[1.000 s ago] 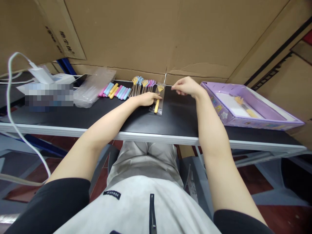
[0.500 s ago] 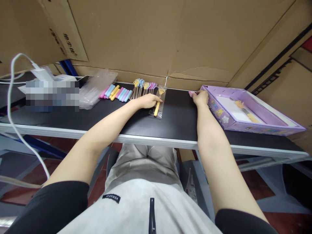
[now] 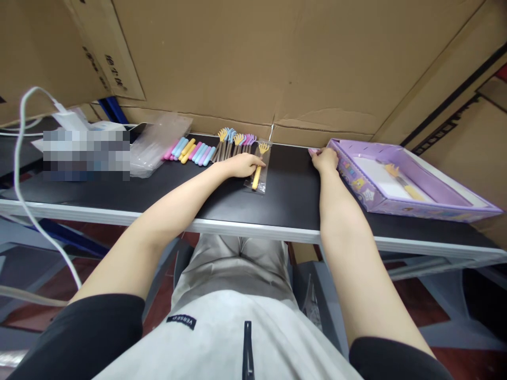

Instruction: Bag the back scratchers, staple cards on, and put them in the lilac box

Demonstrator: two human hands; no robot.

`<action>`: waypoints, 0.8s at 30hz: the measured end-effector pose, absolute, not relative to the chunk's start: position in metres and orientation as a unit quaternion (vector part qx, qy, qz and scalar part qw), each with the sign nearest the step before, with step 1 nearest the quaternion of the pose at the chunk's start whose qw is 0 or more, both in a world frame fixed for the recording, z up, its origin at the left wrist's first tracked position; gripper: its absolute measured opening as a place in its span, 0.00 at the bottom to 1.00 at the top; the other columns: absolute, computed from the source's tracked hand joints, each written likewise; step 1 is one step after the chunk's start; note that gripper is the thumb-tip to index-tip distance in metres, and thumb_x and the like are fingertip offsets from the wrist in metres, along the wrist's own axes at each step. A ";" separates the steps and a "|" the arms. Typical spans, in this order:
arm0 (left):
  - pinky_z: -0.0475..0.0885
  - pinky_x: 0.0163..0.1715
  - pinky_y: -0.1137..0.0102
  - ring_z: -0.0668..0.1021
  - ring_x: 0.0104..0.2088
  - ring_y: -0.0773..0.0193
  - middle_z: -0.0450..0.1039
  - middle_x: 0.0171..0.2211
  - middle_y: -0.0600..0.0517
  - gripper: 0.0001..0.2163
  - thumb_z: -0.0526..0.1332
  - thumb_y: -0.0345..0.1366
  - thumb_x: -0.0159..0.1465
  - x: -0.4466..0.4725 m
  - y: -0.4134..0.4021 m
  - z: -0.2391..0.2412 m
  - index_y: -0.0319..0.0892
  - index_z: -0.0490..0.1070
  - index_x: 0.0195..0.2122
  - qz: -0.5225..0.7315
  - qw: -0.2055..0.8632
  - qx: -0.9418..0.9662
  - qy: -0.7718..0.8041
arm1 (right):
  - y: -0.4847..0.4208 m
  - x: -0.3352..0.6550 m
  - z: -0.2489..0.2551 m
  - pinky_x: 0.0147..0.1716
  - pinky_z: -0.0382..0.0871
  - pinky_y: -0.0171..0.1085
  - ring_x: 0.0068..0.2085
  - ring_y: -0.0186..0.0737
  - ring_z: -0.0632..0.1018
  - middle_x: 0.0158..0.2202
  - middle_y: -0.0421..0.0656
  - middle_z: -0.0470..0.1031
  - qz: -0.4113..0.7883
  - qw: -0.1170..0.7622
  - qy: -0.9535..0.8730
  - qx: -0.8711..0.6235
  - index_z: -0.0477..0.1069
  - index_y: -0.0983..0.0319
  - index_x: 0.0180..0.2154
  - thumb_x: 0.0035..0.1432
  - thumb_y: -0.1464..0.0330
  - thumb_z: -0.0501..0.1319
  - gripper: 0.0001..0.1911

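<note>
A yellow back scratcher [image 3: 256,178] with a claw-shaped head lies in a clear plastic bag [image 3: 262,186] on the black table. My left hand [image 3: 242,165] rests over its left side, fingers closed at the bag and handle. Just behind that hand is a row of claw heads [image 3: 238,139] in yellow, blue and purple on metal rods. Farther left lie several pink, blue, yellow and purple handles [image 3: 195,152]. My right hand [image 3: 327,158] is closed beside the purple box [image 3: 376,203], with a small pink piece [image 3: 312,152] at its fingertips; its kind is unclear.
Inside the purple box is another yellow back scratcher [image 3: 407,186]. A stack of clear plastic bags [image 3: 148,158] lies at the left, beside a blurred-out area and a white cable [image 3: 18,158]. Cardboard walls [image 3: 237,58] stand behind the table [image 3: 293,206].
The view has shifted very slightly. Both hands stay in about the same places, the left at the bagged back scratcher and the right beside the box.
</note>
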State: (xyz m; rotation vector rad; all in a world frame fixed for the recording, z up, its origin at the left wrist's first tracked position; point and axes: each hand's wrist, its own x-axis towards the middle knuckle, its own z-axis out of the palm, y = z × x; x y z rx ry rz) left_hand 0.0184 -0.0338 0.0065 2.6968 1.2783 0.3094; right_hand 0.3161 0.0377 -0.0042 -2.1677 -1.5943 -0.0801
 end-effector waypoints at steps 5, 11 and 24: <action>0.63 0.69 0.70 0.72 0.67 0.61 0.72 0.65 0.48 0.24 0.51 0.23 0.69 0.018 -0.032 0.005 0.38 0.76 0.63 0.106 0.062 0.900 0.419 | 0.033 0.312 0.000 0.63 0.68 0.50 0.63 0.59 0.76 0.59 0.63 0.76 -0.038 0.208 -0.578 -0.788 0.78 0.72 0.58 0.72 0.69 0.56 0.21; 0.63 0.69 0.70 0.73 0.67 0.61 0.72 0.65 0.48 0.25 0.50 0.23 0.69 0.018 -0.032 0.005 0.37 0.76 0.63 0.104 0.061 0.899 0.420 | 0.033 0.311 0.003 0.58 0.69 0.48 0.59 0.58 0.78 0.57 0.68 0.76 -0.087 0.163 -0.589 -0.787 0.77 0.75 0.55 0.72 0.74 0.50 0.21; 0.64 0.69 0.71 0.72 0.68 0.62 0.74 0.64 0.50 0.22 0.52 0.25 0.70 0.016 -0.031 0.003 0.38 0.78 0.61 0.124 0.080 0.899 0.412 | 0.033 0.303 0.022 0.60 0.66 0.46 0.61 0.55 0.77 0.58 0.63 0.76 -0.101 0.336 -0.586 -0.730 0.74 0.73 0.57 0.73 0.75 0.42 0.25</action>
